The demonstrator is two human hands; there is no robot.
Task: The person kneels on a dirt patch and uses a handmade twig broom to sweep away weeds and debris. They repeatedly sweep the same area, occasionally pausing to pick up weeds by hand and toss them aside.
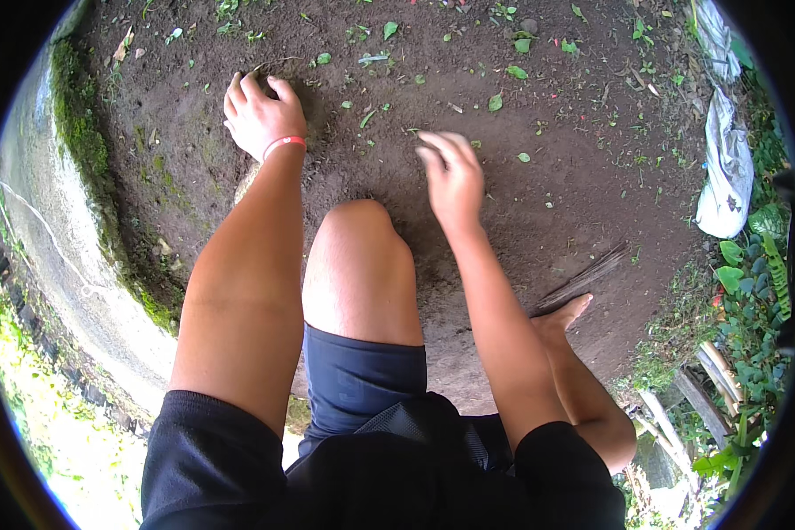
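My left hand (263, 114), with a red wristband, rests at the dark soil (371, 165) at the upper left. Its fingers are spread and bent; a thin stem or root lies just beyond the fingertips, and whether they touch it cannot be told. My right hand (452, 173) is over the soil right of my bent knee, slightly blurred, with its fingers curled and apart and nothing seen in them. Small green leaves (495, 102) lie scattered beyond both hands. What is under the left palm is hidden.
A mossy concrete edge (83, 126) curves along the left. A bundle of thin dry sticks (583, 278) lies beside my bare foot (570, 311). At the right are a white plastic sack (725, 179), leafy plants (755, 285) and pieces of wood (702, 404).
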